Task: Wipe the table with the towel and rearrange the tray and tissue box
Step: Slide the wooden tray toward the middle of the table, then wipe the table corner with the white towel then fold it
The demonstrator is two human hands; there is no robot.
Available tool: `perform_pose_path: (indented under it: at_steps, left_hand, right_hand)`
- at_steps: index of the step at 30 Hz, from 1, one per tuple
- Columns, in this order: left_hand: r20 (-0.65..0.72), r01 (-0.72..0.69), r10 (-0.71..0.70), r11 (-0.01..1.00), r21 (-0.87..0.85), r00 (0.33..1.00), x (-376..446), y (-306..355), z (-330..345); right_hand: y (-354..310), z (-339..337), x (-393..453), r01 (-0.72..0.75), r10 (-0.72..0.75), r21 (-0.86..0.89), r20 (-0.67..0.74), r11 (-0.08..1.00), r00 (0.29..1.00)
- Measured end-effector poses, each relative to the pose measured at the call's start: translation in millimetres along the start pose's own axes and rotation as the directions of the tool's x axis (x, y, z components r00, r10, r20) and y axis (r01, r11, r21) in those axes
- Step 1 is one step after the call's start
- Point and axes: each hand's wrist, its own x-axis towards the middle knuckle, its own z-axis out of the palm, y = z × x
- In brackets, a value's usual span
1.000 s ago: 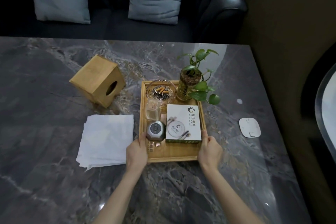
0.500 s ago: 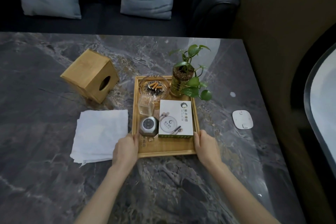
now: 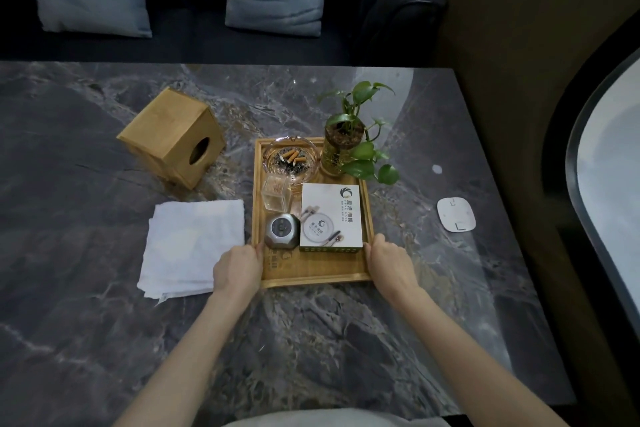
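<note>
Near the table's (image 3: 104,322) right edge, left hand (image 3: 237,265) and right hand (image 3: 389,262) clasp the tray's (image 3: 311,276) side rims — keep it level, since the loaded ashtray (image 3: 290,160) and plant (image 3: 349,146) could tip.

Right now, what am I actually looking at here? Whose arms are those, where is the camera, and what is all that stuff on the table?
No machine here: a person wears a wide-angle camera on the head, looking down at their own bare arms. The left hand and right hand grip the near corners of a wooden tray on a dark marble table. The tray carries an ashtray with cigarette butts, a potted plant, a small glass container, a white box and a grey gadget. Left of it lie a folded white towel and a wooden tissue box, tipped on its side.
</note>
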Motion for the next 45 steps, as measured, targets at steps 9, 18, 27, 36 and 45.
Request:
perform_pose_path:
  at_steps: [9,18,27,36,45]
  left_hand:
    - [0.039,0.019,-0.017,0.999,-0.049,0.999,-5.9,-0.7,-10.7]
    - [-0.165,-0.031,-0.029,0.935,-0.353,0.986,-19.8,-25.0,-64.5]
    - [-0.291,0.117,-0.301,0.85,-0.513,0.908,-10.0,-79.9,-52.9]
    - [-0.217,0.277,-0.364,0.896,-0.348,0.906,-10.1,-98.9,-13.4]
    - [-0.169,0.363,-0.464,0.833,-0.417,0.87,-7.9,-95.7,0.1]
  right_hand:
    - [-4.1,-21.7,1.1,-0.048,0.065,0.15,-0.115,0.988,0.991]
    - [-92.4,-73.9,1.9,0.353,-0.236,0.349,-0.336,0.868,0.912]
    - [-185.9,-29.8,29.2,0.533,-0.518,0.34,-0.142,0.775,0.844]
    - [-196.0,14.7,48.0,0.509,-0.536,0.23,0.069,0.829,0.842]
    - [-198.5,34.9,56.9,0.596,-0.576,-0.093,0.177,0.798,0.798]
